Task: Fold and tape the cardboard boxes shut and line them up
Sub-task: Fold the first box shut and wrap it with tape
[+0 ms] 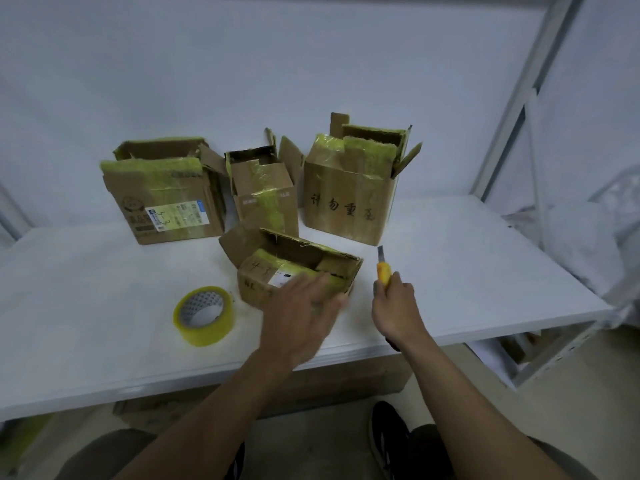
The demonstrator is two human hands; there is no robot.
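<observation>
nothing is taped shut yet. the near box (pixel 263 275) sits open by the tape roll (pixel 204 315); the back boxes (pixel 265 199) are open too. the left hand (pixel 301 317) reaches over the near box, fingers straight. the right hand (pixel 398 306) grips a knife (pixel 383 268).

One wide-angle head-worn view, forward and down from the near edge of the white table (pixel 467 271), close in.

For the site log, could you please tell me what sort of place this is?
Likely a packing or storage room: worn cardboard boxes and a tape roll on a white table, metal shelving at the right, and a knife in the right hand.
</observation>
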